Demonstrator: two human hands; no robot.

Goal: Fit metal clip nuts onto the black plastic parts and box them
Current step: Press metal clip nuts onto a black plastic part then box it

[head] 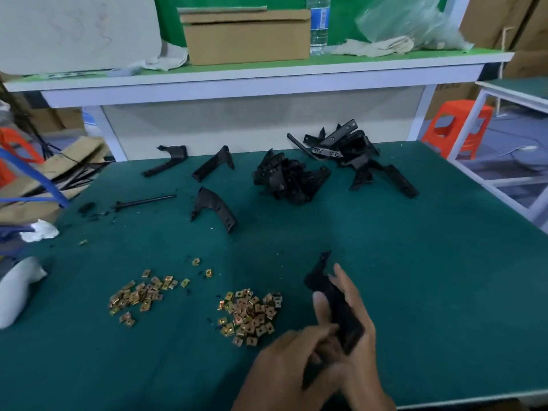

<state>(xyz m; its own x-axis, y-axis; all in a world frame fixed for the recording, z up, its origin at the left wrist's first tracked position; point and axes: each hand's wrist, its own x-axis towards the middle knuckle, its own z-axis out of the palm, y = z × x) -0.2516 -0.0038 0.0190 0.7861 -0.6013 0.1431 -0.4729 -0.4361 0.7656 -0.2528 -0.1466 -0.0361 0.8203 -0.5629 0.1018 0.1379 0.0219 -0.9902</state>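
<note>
My right hand (354, 317) grips one black plastic part (341, 310). The thumb lies on its front and the fingers are behind it, and the part stands up above the green table (430, 277). My left hand (284, 361) has its fingers curled against the lower end of this part. I cannot tell if it pinches something there, because this place is dark and blurred.

Just left of my hands lie the clip nuts in two heaps, the near heap (252, 317) and the left heap (139, 296). I count four single clip nuts apart from the heaps: three (196, 261) between and behind the heaps, and one (83, 242) far to the left.

At the left edge lie a white rounded object (17, 289) and one crumpled white paper (41, 230).

Farther away I count three single black parts (215, 210) and one thin black rod (145, 200). Behind them to the right are two piles of black parts, the middle pile (289, 179) and the right pile (353, 152), which leans on the back panel.

On the shelf above stand one cardboard box (246, 37) and one clear water bottle (318, 25). The bottle has a blue label, but I cannot read its writing. Beside it lie pale cloths (373, 46) and one clear plastic bag (409, 22).

One orange stool (456, 129) stands to the right of the table.
</note>
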